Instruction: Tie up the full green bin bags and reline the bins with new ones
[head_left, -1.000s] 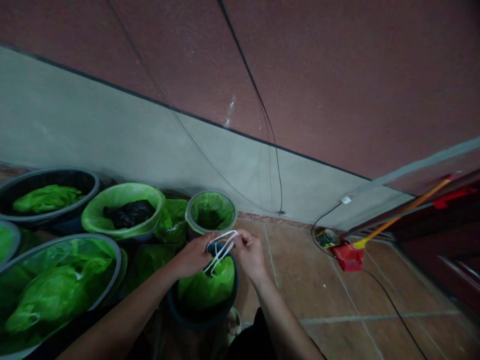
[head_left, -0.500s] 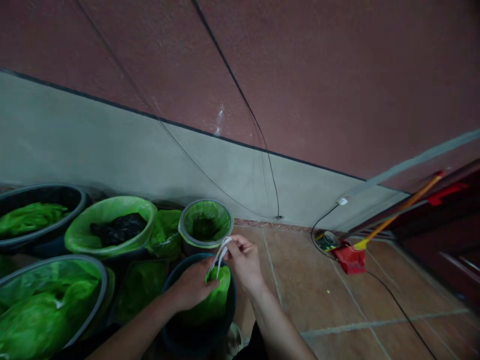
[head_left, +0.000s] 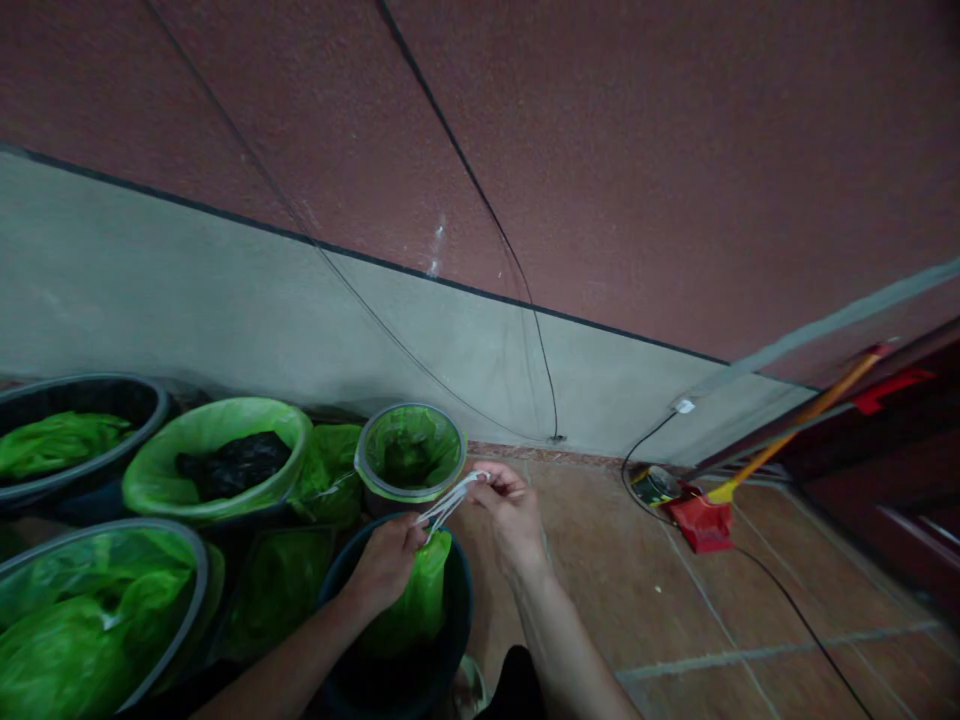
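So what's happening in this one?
A person, bare-handed, is handling the white cords at the top of a green bag. The left hand holds them close to the bag, and they stretch from its grip to the right hand. The bag's lower part sits inside a dark bin. Whether the cords are knotted is unclear. Behind stands a smaller lined bin; to the left, another green-lined bin contains a black bundle.
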